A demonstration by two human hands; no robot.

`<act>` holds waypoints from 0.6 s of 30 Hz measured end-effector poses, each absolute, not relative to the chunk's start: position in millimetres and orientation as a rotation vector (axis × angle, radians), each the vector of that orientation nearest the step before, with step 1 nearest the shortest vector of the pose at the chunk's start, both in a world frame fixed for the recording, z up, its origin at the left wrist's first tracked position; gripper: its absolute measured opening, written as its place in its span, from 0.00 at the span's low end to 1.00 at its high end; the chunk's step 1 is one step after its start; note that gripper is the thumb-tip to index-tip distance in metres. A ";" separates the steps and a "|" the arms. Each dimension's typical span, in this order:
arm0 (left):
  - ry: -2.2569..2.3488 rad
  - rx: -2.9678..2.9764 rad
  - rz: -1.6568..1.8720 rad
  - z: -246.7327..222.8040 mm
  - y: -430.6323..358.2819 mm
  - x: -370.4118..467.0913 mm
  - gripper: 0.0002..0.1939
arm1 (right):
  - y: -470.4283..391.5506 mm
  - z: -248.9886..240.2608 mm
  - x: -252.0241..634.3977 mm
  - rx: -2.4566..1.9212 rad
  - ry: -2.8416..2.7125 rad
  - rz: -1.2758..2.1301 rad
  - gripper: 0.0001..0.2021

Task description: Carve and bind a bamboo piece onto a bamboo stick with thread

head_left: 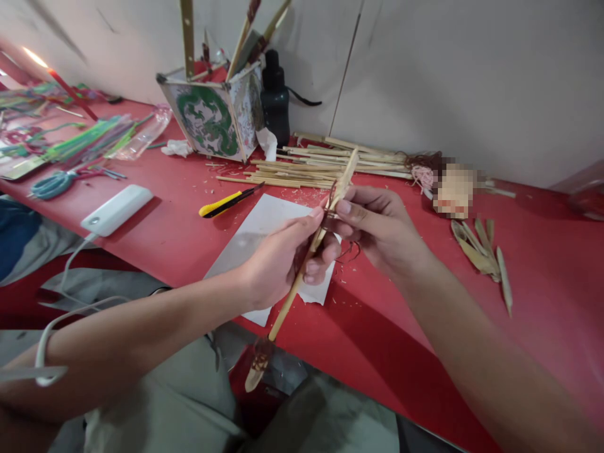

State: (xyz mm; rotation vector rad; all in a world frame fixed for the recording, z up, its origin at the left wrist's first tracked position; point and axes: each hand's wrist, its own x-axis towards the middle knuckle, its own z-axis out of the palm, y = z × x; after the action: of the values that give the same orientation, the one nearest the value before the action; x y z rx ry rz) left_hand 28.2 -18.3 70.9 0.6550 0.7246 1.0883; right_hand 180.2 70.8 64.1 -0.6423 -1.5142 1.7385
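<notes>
My left hand [287, 255] is closed around a slim bamboo stick [289, 303], which slants from lower left to upper right. A pale, pointed blade-like piece [348, 173] sits at the stick's upper end. Brown thread [329, 215] is wound round the joint there. At that wrapping, my right hand [372, 220] pinches the thread between thumb and fingers, close against my left thumb. Loose thread loops hang below the right fingers. The stick's lower end carries another pointed tip [255, 377] with brown wrapping, beyond the table's front edge.
Beneath my hands lies white paper [245, 251] on the red table [377, 340]. A yellow cutter knife [221, 204], bamboo sticks [287, 173] and dried leaf-like pieces [476, 251] surround it. Behind stand a dragon-patterned box [207, 123] and dark bottle [275, 104]. A lit red candle [70, 91] leans at left.
</notes>
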 end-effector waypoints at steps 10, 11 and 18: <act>0.951 0.797 1.257 64.2 -18.4 30.8 0.13 | 69.1 64.3 176.0 -0.681 -1.524 1.631 0.17; 0.943 0.795 1.255 64.2 -18.5 30.4 0.13 | 69.1 64.6 176.8 -0.666 -1.517 1.653 0.17; 0.879 0.746 1.163 69.4 -19.6 30.4 0.14 | 71.3 65.5 184.2 -0.611 -1.487 1.829 0.15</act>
State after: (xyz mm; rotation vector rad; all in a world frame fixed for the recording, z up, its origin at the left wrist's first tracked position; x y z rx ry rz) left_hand 30.4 -19.6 69.4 0.7459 0.8791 1.1631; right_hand 184.2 71.3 65.5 -0.6112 -1.4871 1.8290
